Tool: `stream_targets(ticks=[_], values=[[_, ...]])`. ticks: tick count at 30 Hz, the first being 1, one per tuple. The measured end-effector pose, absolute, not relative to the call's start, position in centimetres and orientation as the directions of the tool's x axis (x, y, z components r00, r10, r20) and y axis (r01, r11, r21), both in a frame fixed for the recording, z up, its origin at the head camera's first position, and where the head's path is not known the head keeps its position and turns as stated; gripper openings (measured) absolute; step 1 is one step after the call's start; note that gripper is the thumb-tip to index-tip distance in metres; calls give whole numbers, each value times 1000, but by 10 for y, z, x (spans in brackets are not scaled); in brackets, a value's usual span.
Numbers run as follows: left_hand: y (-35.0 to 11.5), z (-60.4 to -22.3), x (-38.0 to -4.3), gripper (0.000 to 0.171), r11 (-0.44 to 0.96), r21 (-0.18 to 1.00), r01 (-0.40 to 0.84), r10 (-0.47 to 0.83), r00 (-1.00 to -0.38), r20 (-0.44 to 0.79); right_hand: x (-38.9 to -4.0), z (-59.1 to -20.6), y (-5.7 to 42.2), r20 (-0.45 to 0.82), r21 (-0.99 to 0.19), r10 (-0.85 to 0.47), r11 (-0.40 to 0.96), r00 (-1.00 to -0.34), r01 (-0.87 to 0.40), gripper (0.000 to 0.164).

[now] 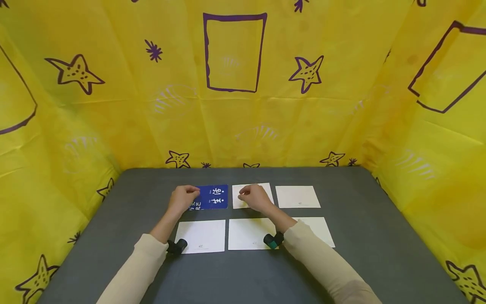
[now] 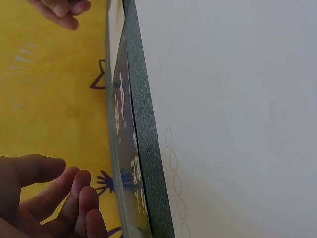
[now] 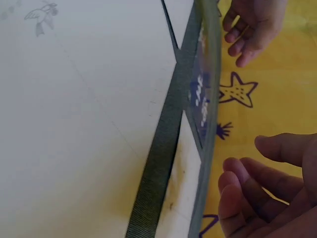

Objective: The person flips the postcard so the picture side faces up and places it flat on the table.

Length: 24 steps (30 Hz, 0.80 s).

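Note:
A blue card (image 1: 214,197) with white writing lies in the far row, at its left end. My left hand (image 1: 183,197) hovers at that card's left side and covers part of it. Its fingers are loosely bent, and in the left wrist view the hand (image 2: 54,198) holds nothing. Beside the blue card is a white card (image 1: 237,203) with a brownish mark visible in the right wrist view. Over it is my right hand (image 1: 256,197). Thumb and fingers of the right hand (image 3: 272,188) stand apart with nothing between them.
Another white card (image 1: 298,196) ends the far row. In the near row lie a left white card (image 1: 201,236), a middle white card (image 1: 250,234) and a right one (image 1: 319,230) partly behind my right forearm. Yellow patterned cloth (image 1: 235,118) surrounds the dark grey table (image 1: 212,278).

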<state>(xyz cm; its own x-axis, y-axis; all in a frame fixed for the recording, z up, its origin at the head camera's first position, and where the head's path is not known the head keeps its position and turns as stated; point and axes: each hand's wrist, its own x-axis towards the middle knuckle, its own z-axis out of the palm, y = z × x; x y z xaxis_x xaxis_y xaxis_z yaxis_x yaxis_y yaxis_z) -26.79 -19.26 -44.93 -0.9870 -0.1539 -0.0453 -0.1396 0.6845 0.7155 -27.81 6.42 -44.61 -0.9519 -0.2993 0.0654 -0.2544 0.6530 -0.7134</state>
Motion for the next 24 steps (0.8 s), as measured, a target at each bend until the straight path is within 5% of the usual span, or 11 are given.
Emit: stream_targets(ticks=[24], values=[[-144, -449, -272, 23, 607, 792, -58, -45, -998, -39, -287, -440, 119, 58, -727, -192, 665, -980, -174, 22]])
